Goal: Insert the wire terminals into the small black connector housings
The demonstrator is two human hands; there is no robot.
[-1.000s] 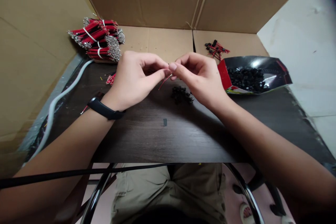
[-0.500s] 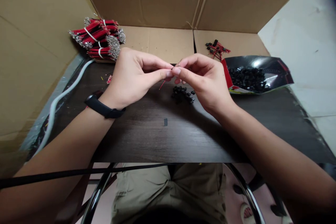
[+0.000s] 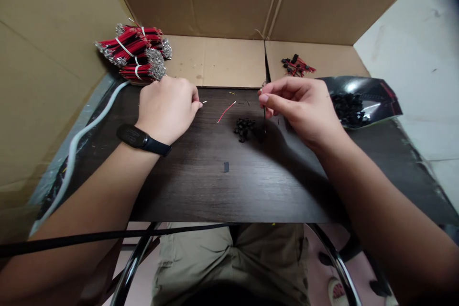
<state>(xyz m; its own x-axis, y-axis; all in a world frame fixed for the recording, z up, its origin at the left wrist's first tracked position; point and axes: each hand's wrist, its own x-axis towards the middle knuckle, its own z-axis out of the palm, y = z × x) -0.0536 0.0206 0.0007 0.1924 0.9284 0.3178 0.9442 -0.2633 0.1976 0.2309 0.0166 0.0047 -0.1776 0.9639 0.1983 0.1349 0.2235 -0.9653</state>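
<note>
My right hand [image 3: 299,107] is closed in a pinch on a thin black wire [image 3: 265,124], whose lower end hangs down below the fingers. A small pale tip shows at the fingertips. My left hand [image 3: 168,110], a black band on its wrist, rests low over the table at the left with thumb and forefinger together. A short metal wire end [image 3: 204,102] pokes out beside those fingertips; the rest of it is hidden. Between the hands a loose red wire [image 3: 225,111] with bare metal ends lies on the table. Nearer me sits a pile of small black connectors [image 3: 244,129].
Tied bundles of red and black wires [image 3: 134,50] lie at the back left. Several wires with black connectors [image 3: 297,65] lie on cardboard at the back right. A black box [image 3: 380,100] of connectors stands right. A small dark piece [image 3: 226,167] lies in front.
My hands have come apart: the left has moved left and down to the table, the right has moved right with the black wire. The red wire between them is now uncovered.
</note>
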